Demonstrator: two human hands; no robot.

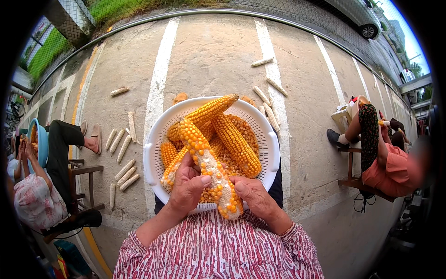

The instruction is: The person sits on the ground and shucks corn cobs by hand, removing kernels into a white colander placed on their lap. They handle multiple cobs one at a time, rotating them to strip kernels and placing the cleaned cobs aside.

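Pale concrete paving (pixel 213 56), crossed by white painted stripes, spreads out on every side. Nearest is the person's red-and-white patterned shirt (pixel 218 251), and just beyond it both hands work at one half-shelled corn cob (pixel 211 169). It slants over a white perforated plastic basket (pixel 148 156), its near end reaching the front rim. The left hand (pixel 188 188) is curled around the cob's middle, thumb laid along it; the right hand (pixel 258 197) pinches the lower part, thumb pressed to the side (its fingertips are hidden beneath). Patches of white core show between the remaining orange kernels. Inside the basket, full yellow ears (pixel 237 146) lie over loose kernels (pixel 245 129). Stripped cobs lie on the ground to the left (pixel 123 149) and ahead to the right (pixel 272 117). Farther out, a seated person (pixel 39 200) at left has a blue basin (pixel 42 144), while another in an orange-red shirt (pixel 390 172) sits at right. Beyond them run a chain-link fence with a metal rail (pixel 223 10) and a silver car (pixel 344 16).
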